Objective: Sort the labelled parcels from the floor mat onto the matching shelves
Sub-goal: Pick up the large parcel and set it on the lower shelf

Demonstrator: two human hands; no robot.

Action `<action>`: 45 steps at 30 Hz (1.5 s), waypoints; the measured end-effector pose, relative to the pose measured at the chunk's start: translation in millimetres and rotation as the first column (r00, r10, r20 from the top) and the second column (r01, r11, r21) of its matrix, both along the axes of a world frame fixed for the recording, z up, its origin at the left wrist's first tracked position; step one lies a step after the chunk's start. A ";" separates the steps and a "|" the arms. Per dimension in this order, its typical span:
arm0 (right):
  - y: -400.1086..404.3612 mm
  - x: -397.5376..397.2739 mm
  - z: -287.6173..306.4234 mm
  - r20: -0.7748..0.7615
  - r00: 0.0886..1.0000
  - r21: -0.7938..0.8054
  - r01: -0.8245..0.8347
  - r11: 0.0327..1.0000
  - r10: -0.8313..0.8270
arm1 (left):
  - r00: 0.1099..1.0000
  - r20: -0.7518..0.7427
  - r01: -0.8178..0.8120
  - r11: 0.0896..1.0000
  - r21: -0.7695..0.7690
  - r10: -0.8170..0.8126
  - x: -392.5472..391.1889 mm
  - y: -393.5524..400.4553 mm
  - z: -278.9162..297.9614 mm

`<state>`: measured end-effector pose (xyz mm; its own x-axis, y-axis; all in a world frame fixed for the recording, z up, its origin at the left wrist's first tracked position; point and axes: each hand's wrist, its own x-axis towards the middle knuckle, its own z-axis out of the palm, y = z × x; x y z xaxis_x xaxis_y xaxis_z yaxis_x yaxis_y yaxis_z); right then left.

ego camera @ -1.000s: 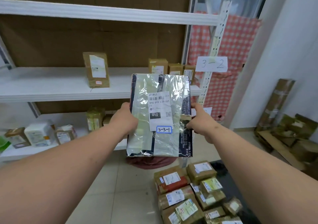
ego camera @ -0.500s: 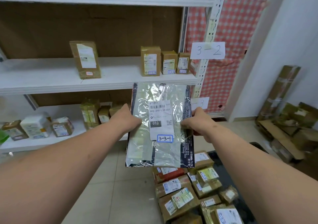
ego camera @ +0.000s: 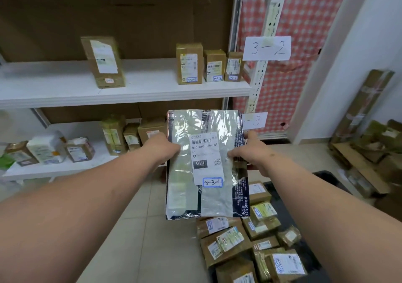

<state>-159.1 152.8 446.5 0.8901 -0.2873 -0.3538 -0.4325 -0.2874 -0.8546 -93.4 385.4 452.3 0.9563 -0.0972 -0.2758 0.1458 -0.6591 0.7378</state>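
I hold a flat parcel wrapped in shiny plastic upright in front of me; its white label carries a blue-framed tag reading 3-3-1. My left hand grips its left edge and my right hand grips its right edge, thumbs on the front. Behind it, a paper sign "3-2" marks the middle shelf, and a half-hidden sign ending in "3" marks the lower shelf. Several brown labelled parcels lie on the dark floor mat below.
The middle shelf holds a tall box and three small boxes. The lower shelf holds several parcels. A white upright post stands right of the shelves. Flattened cardboard is piled against the right wall. Pale floor tiles lie underfoot.
The view has tilted down and the parcel now sits lower against the shelving, in front of the lower shelf instead of the middle one. Both hands keep the same grip.
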 end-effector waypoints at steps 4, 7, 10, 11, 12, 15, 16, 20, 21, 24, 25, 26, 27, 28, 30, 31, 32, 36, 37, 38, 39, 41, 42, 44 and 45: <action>-0.2 7.1 -5.6 -0.011 0.999 0.011 0.037 0.999 -0.037 | 1.000 0.021 0.005 1.000 -0.008 -0.005 2.8 -1.7 -10.9; 0.3 14.1 -13.8 -0.042 0.998 0.004 0.041 0.999 -0.041 | 0.999 0.016 0.037 0.999 0.028 -0.038 11.0 0.5 -20.9; -0.7 23.8 -22.7 -0.077 0.997 -0.028 0.027 0.999 -0.029 | 0.998 -0.050 0.029 1.000 0.013 -0.028 23.6 1.0 -27.5; -0.4 27.9 -25.9 -0.077 0.997 -0.034 0.028 0.999 -0.030 | 0.996 -0.087 0.011 1.000 -0.026 -0.013 27.9 0.8 -28.2; 0.4 32.0 -28.4 -0.069 0.997 -0.032 0.030 0.999 -0.032 | 0.993 -0.114 0.007 0.999 -0.050 -0.013 33.7 1.0 -30.6; 4.8 47.0 -36.1 -0.049 0.998 -0.023 0.042 0.999 -0.043 | 0.989 -0.144 0.021 0.997 -0.074 -0.031 56.4 0.3 -36.2; 6.4 53.1 -39.4 -0.054 0.998 -0.030 0.031 0.999 -0.033 | 0.987 -0.154 0.029 0.997 -0.069 -0.039 64.8 1.0 -38.4; 14.4 81.1 -47.5 -0.119 0.991 -0.041 0.051 0.998 -0.056 | 0.970 -0.236 0.031 0.994 -0.104 -0.055 105.5 10.6 -53.0; 17.1 87.5 -48.5 -0.132 0.989 -0.018 0.065 0.998 -0.067 | 0.967 -0.247 0.035 0.995 -0.098 -0.058 116.3 14.6 -57.7; 28.2 103.6 -48.5 -0.167 0.982 0.033 0.095 0.995 -0.088 | 0.955 -0.285 0.055 0.994 -0.099 -0.081 144.9 23.3 -71.1; 31.9 109.0 -48.9 -0.177 0.980 0.028 0.101 0.995 -0.094 | 0.954 -0.284 0.071 0.993 -0.096 -0.096 151.7 25.1 -74.4; 35.0 114.4 -50.1 -0.187 0.977 0.013 0.101 0.995 -0.097 | 0.952 -0.286 0.086 0.992 -0.096 -0.110 158.0 26.7 -77.8; 38.5 120.0 -51.6 -0.195 0.976 -0.001 0.100 0.995 -0.099 | 0.949 -0.290 0.099 0.990 -0.101 -0.125 163.4 28.4 -80.9; 41.6 124.9 -53.1 -0.204 0.974 -0.019 0.096 0.995 -0.098 | 0.943 -0.304 0.109 0.988 -0.107 -0.137 168.6 30.3 -84.3; 48.3 133.2 -56.2 -0.215 0.971 -0.033 0.097 0.995 -0.102 | 0.933 -0.318 0.140 0.984 -0.109 -0.168 180.4 34.5 -92.1; 51.4 137.0 -58.3 -0.217 0.970 -0.033 0.106 0.994 -0.111 | 0.929 -0.321 0.160 0.981 -0.109 -0.187 185.5 36.7 -94.5; 53.8 140.3 -60.8 -0.220 0.968 -0.042 0.113 0.993 -0.120 | 0.924 -0.322 0.180 0.977 -0.110 -0.207 191.0 38.6 -98.0; 58.8 155.1 -73.5 -0.230 0.962 -0.078 0.130 0.988 -0.145 | 0.903 -0.316 0.274 0.957 -0.096 -0.290 208.3 44.0 -104.4; 59.3 158.6 -75.7 -0.226 0.963 -0.085 0.132 0.988 -0.148 | 0.898 -0.318 0.290 0.953 -0.090 -0.303 211.9 44.0 -105.6; 58.8 162.0 -77.5 -0.223 0.963 -0.093 0.134 0.987 -0.152 | 0.894 -0.320 0.307 0.949 -0.076 -0.314 216.0 43.8 -107.9; 57.9 166.0 -79.4 -0.221 0.963 -0.102 0.137 0.985 -0.157 | 0.890 -0.318 0.323 0.944 -0.064 -0.326 218.7 43.0 -108.5; 55.1 174.1 -81.1 -0.219 0.962 -0.121 0.138 0.983 -0.162 | 0.889 -0.311 0.340 0.939 -0.044 -0.336 225.6 41.0 -111.1; 52.7 178.7 -82.1 -0.217 0.963 -0.127 0.136 0.983 -0.161 | 0.893 -0.307 0.333 0.942 -0.045 -0.330 229.1 39.4 -112.8; 48.0 188.4 -85.2 -0.217 0.963 -0.140 0.131 0.981 -0.160 | 0.901 -0.296 0.318 0.947 -0.049 -0.318 236.1 35.7 -115.7; 46.1 193.3 -86.4 -0.214 0.964 -0.138 0.131 0.982 -0.158 | 0.904 -0.291 0.314 0.948 -0.046 -0.313 239.9 33.5 -117.6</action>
<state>34.1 199.0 360.0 0.7384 -0.4604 -0.4927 -0.6525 -0.3036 -0.6943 146.5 418.9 334.7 0.7542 -0.3780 -0.5369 0.1390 -0.7072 0.6932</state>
